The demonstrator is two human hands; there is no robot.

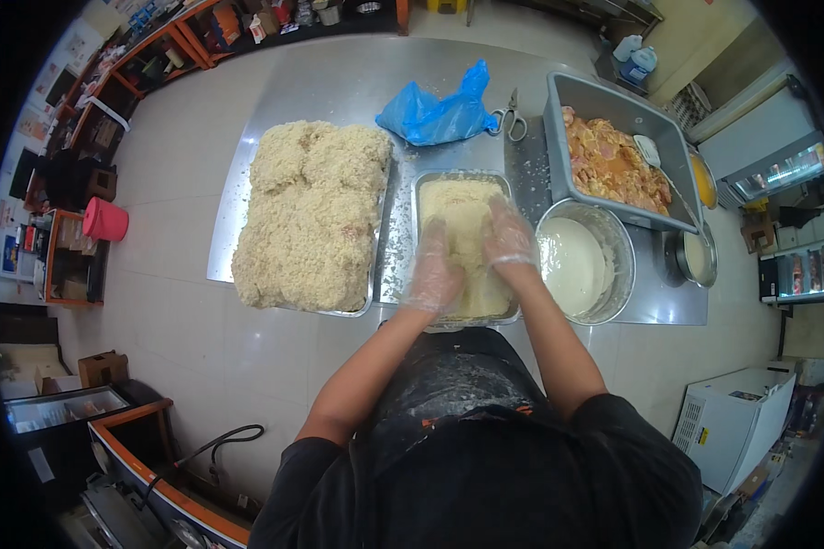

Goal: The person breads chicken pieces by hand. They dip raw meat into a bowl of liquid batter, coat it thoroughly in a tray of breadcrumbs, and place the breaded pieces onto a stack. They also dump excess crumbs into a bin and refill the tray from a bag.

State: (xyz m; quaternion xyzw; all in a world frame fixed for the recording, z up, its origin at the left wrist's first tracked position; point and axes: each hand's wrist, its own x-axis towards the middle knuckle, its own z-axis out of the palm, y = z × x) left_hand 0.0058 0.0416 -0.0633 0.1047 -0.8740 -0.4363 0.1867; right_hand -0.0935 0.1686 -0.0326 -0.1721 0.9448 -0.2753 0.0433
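Note:
Both hands wear clear plastic gloves and are in the metal tray [515,310] of pale breadcrumbs in front of me. My left hand [437,271] rests at the left side of a crumb-covered mound, my right hand [509,233] at its upper right. Whether the fingers grip a piece under the crumbs cannot be told. To the left, a larger metal tray [365,307] is heaped with crumb-coated pieces [312,219]. A round metal pot of white batter [571,264] stands just right of my right hand. Beyond it, a grey plastic tub [556,103] holds marinated raw meat [611,161] and a white-headed utensil [648,150].
Behind the crumb tray lie a blue plastic bag [439,113] and scissors [511,122] on the steel table [316,68]. A smaller metal bowl [697,257] stands at the right edge, with a bowl of yellow contents [704,180] behind it. Loose crumbs dot the table.

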